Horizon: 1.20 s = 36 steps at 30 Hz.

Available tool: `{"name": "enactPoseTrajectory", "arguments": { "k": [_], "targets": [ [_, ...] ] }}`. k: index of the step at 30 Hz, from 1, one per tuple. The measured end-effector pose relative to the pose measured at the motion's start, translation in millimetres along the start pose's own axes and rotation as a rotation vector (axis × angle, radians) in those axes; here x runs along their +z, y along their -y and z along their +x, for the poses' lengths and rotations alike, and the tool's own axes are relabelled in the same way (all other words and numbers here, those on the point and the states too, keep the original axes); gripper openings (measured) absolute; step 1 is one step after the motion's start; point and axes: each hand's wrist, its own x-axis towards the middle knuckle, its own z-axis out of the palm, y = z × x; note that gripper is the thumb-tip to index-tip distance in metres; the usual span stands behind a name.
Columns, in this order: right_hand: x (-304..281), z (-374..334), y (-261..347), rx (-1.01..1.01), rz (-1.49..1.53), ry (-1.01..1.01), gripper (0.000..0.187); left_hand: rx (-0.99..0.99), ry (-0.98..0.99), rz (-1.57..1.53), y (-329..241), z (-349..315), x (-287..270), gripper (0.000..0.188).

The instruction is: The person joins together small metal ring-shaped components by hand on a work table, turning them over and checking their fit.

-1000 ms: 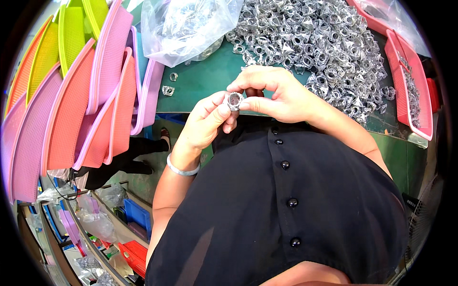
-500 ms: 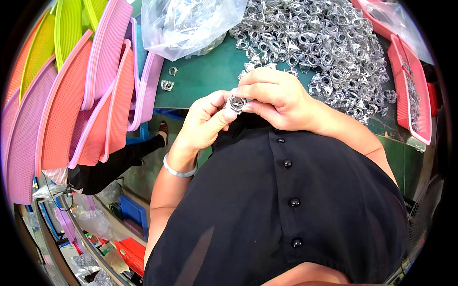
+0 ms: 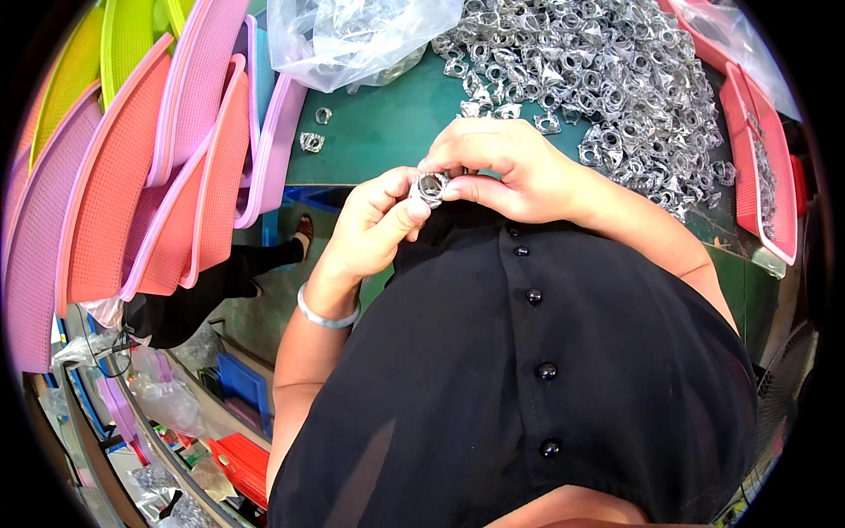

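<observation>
Just over the table's near edge, my left hand [image 3: 377, 227] pinches a shiny silvery ring-shaped part [image 3: 430, 188] between thumb and fingers. My right hand [image 3: 509, 169] meets it from the other side, its thumb and fingertips closed on the same part. The part's round hole faces up, and its lower side is hidden by my fingers. Beyond my right hand spreads a large pile of similar silvery parts [image 3: 607, 84]. Two loose parts, one small ring [image 3: 323, 115] and one angular piece [image 3: 312, 142], lie on the green tabletop [image 3: 378, 132] at the left.
A clear plastic bag [image 3: 352, 44] rests at the table's back. On the left lean several stacked baskets [image 3: 114, 176] in pink, purple and green. A pink basket [image 3: 748, 167] holding more parts stands at the right edge. Another person's leg and shoe [image 3: 304, 231] show beneath the table's left side.
The held part has tilted between my fingers, so its hole shows more openly. My right fingers have shifted slightly on it. The whole view has moved a little.
</observation>
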Motion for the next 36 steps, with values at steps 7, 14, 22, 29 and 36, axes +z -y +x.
{"name": "enactPoseTrajectory", "arguments": {
  "k": [7, 14, 22, 29, 36],
  "targets": [
    [4.3, 6.5, 4.1, 0.225, 0.294, 0.095, 0.024, -0.041, 0.032, -0.207, 4.7, -4.6, 1.3, 0.041],
    [12.3, 9.7, 5.7, 0.625, 0.666, -0.001, 0.017, 0.121, -0.251, 0.168, 1.2, -9.1, 9.1, 0.032],
    [24.7, 18.9, 4.9, 0.662, 0.752, -0.065, 0.019, 0.702, -0.532, 1.051, 1.7, -6.1, 6.2, 0.045],
    [59.6, 42.6, 0.2, 0.701, 0.891, 0.102, 0.021, 0.563, -0.688, 1.154, 1.3, -39.9, -0.2, 0.043],
    [137.4, 85.7, 9.2, 0.743, 0.903, 0.379, 0.024, 0.28, -0.84, 1.351, 0.6, -114.1, -27.8, 0.037]
  ]
}}
